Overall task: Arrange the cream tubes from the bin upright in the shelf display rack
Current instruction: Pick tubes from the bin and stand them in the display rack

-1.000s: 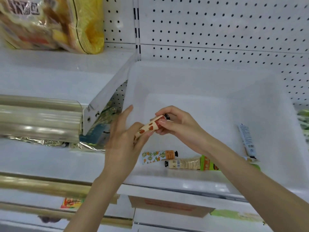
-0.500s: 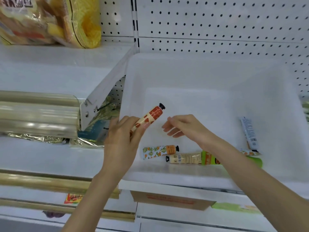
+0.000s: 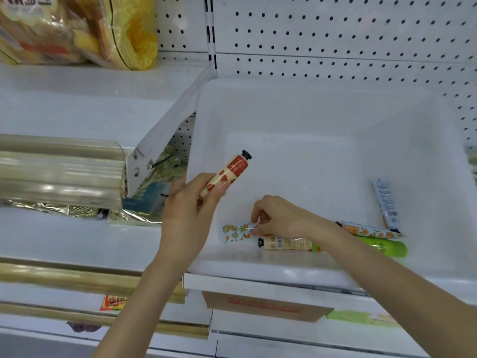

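My left hand (image 3: 188, 210) grips a cream tube with red strawberries (image 3: 228, 171), its black cap pointing up and right over the left side of the white bin (image 3: 322, 104). Low in the bin, my right hand (image 3: 278, 218) pinches the cap end of an orange-flowered tube (image 3: 235, 232) that lies on the bin floor. Just in front lies a beige and green tube (image 3: 291, 244). Another orange-patterned tube (image 3: 371, 231) and a white tube with a barcode (image 3: 386, 202) rest at the right.
A pegboard wall (image 3: 335, 34) rises behind the bin. To the left is a white shelf (image 3: 77, 99) with yellow snack bags (image 3: 77, 29), a slanted white divider (image 3: 165, 140) and gold foil packs (image 3: 59, 171). A cardboard box (image 3: 263, 306) sits under the bin.
My right hand let go of the strawberry tube, dropped to the bin floor and took hold of the orange-flowered tube. My left hand kept the strawberry tube and tilted it more upright.
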Demonstrator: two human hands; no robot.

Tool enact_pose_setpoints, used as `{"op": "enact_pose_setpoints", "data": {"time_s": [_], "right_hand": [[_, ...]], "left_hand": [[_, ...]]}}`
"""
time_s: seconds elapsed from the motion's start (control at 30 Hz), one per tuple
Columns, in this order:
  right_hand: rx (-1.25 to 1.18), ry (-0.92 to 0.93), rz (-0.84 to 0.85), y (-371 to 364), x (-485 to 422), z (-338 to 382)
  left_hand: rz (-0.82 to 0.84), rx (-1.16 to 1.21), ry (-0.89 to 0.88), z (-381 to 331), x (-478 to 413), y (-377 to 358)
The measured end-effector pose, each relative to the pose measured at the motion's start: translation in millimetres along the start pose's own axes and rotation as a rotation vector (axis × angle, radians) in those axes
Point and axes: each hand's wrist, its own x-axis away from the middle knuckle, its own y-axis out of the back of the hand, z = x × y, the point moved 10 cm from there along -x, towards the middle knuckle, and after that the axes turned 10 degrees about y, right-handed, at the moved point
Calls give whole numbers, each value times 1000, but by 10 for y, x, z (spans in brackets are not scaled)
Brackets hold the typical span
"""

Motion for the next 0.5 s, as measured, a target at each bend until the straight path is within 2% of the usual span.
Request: {"op": "enact_pose_setpoints", "data": {"time_s": [0.07,0.13,0.2,0.27,0.37,0.5], "right_hand": [[-41,-11,17,-20,16,-44],[-125,-23,-18,32,52,-86],[-280,-27,-111,141,87,-100],[-429,-23,-177,223,109,-77],[-476,3,-199,282,118,-26],[-515,37,-254,393,130,13]], "left_hand": [[21,56,37,45,0,5],[-14,-7,19,33,8,23],[-108,-178,-110,-87,38,50],[-141,-249,-220,-176,71,22],[-90,-152,-299,-254,105,-11],[-19,-52,-283,-361,138,-14]]}}
